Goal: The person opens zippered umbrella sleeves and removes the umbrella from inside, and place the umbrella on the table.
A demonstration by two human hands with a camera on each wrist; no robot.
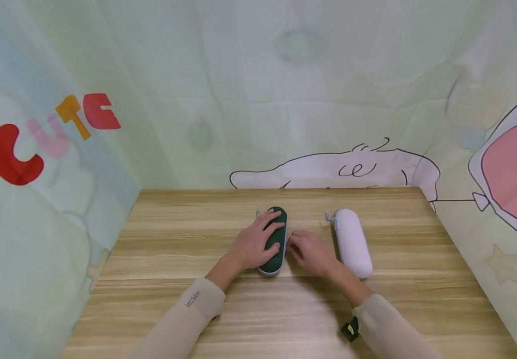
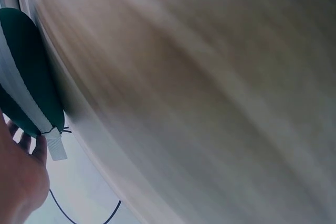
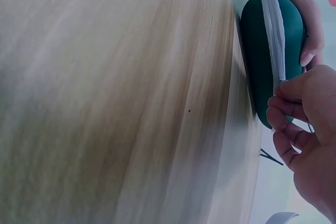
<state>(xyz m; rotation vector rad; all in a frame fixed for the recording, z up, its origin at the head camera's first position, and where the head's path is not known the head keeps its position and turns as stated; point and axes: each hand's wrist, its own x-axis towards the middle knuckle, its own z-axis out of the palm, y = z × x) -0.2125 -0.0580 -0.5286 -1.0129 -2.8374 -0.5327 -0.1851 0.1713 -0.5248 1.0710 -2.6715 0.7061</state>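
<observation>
A dark green zip case (image 1: 272, 263), long with rounded ends, lies flat on the wooden table. My left hand (image 1: 253, 243) rests on its top with fingers spread across the lid. Along the case's side runs a pale grey zipper (image 3: 273, 30), facing my right hand (image 1: 312, 252). In the right wrist view, thumb and index finger pinch at the zipper, and the zipper pull itself is hidden by the fingertips. A light grey fabric tab (image 2: 56, 145) sticks out from the case's end in the left wrist view, near the left fingers.
A white zip case (image 1: 352, 244) of similar shape lies right of my right hand, with a small loop (image 1: 328, 217) at its far end. The wooden table (image 1: 173, 239) meets printed cloth walls at the back and sides. A small black object (image 1: 350, 329) hangs by the right sleeve.
</observation>
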